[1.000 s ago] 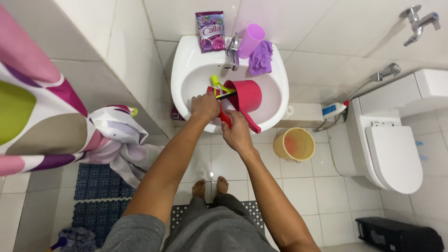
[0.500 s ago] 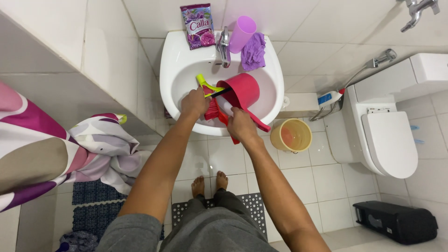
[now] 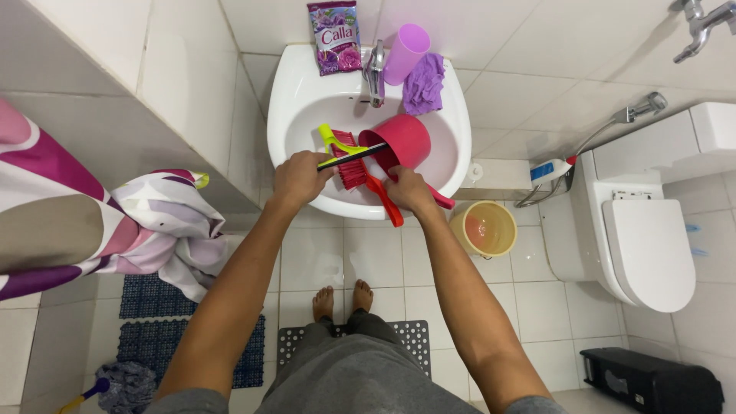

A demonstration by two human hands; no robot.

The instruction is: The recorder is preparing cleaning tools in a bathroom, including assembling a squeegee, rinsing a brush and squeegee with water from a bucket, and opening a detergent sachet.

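Note:
I look down on a white sink (image 3: 299, 123). My left hand (image 3: 300, 178) grips the dark handle of a toilet brush with a yellow-green head (image 3: 334, 139) that lies across the basin. My right hand (image 3: 408, 190) holds a red scrub brush (image 3: 360, 172) by its long red handle, close to a red plastic dipper (image 3: 399, 142) lying tilted in the basin. The brush bristles sit between the two hands, beside the dipper's rim.
On the sink's back edge stand a purple detergent pouch (image 3: 336, 34), a tap (image 3: 374, 73), a lilac cup (image 3: 406, 52) and a purple cloth (image 3: 424, 83). A yellow bucket (image 3: 484, 228) and white toilet (image 3: 644, 230) are right; a curtain (image 3: 92, 222) left; mats below.
The view has shifted slightly, so the sink sits higher and more central. Both hands stay on the brushes over the basin, with the brush head swung a little to the left.

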